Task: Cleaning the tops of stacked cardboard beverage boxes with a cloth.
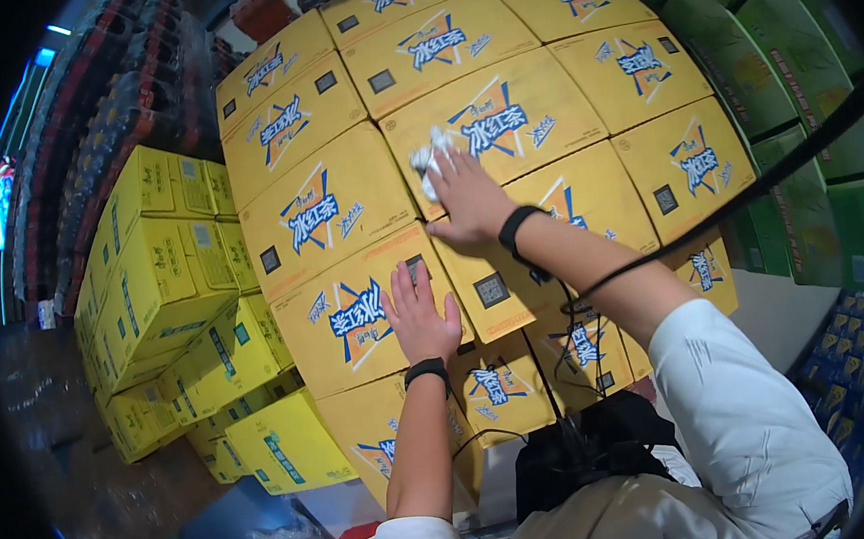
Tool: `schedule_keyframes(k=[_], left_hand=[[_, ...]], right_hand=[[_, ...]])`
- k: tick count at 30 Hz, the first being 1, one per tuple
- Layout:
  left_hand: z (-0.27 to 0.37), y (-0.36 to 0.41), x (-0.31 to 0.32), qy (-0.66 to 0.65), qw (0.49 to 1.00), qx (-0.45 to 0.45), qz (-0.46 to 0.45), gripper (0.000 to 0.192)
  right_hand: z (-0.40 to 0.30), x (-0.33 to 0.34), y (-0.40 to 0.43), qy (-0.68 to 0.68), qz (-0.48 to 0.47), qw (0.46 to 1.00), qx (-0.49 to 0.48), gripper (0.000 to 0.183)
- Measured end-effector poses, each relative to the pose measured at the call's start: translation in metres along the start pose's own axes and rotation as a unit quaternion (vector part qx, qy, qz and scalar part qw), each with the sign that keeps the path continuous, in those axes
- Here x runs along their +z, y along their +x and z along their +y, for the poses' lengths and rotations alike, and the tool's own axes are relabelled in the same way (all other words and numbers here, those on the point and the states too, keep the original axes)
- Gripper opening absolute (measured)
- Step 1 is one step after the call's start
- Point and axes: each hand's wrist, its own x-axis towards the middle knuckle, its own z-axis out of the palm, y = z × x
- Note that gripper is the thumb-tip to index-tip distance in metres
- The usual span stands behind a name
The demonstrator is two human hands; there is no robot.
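Observation:
My right hand (464, 196) presses a crumpled white cloth or tissue (432, 157) onto the top of a yellow-orange cardboard carton (563, 102). Its fingers lie stretched over the cloth and hide part of it. My left hand (424, 319) rests with spread fingers on a neighbouring carton (299, 301), nearer to me, and holds nothing. Both cartons belong to a broad stack of the same printed cartons, packed side by side with narrow seams between them. Black bands circle both wrists.
Lower yellow cartons (176, 265) are piled at the left. Shrink-wrapped dark bottles (141, 87) rise behind them. Green cartons (785, 57) stand along the right, with blue packs (853, 375) below. A black strap (728, 211) crosses over my right forearm, and thin cables (544, 374) hang before me.

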Motion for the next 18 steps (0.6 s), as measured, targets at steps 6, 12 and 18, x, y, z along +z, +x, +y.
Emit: schedule_keyframes(k=[6,12,18], left_hand=[[0.001,0.000,0.002,-0.018,1.000,0.006,-0.002,0.065],[-0.001,0.000,0.002,-0.016,1.000,0.011,-0.001,0.065],[-0.002,0.001,0.003,-0.021,1.000,0.012,0.000,0.065]], right_hand=[[-0.016,-0.001,-0.028,-0.005,-0.037,0.999,-0.001,0.086],[-0.013,0.001,0.000,-0.014,-0.056,0.998,-0.005,0.088],[-0.002,0.008,0.013,0.003,-0.022,0.999,-0.036,0.090]])
